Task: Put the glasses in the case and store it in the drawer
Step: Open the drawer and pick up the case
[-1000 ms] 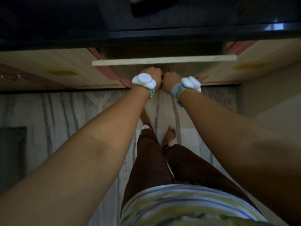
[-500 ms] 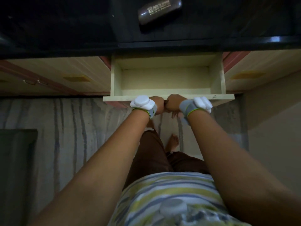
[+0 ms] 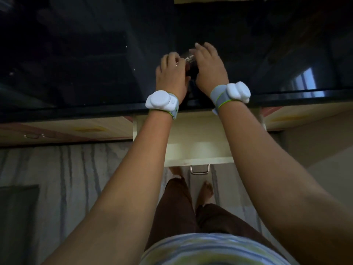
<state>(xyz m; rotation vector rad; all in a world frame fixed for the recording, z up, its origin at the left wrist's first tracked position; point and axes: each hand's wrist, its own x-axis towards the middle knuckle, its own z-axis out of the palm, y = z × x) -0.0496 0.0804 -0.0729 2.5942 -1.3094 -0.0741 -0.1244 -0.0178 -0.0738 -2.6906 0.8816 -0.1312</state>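
The dark glasses case (image 3: pixel 189 58) with white lettering lies on the black countertop (image 3: pixel 86 64), and both hands cover most of it. My left hand (image 3: pixel 171 75) curls around its left end. My right hand (image 3: pixel 209 68) lies over its right end with the fingers spread on top. The glasses themselves are not visible. Below the counter edge the pale wooden drawer (image 3: pixel 198 160) stands pulled out between my forearms, and what shows of its inside holds nothing.
A metal handle (image 3: pixel 199 169) hangs from the drawer front. Shut wooden drawer fronts (image 3: pixel 86 129) flank the drawer on both sides. My legs and bare feet (image 3: pixel 205 190) stand on a streaked floor, with a dark mat (image 3: pixel 17 217) at the left.
Both hands let go of the drawer front and rose to the countertop, closing around the glasses case. The drawer stays pulled out. The view tilted upward.
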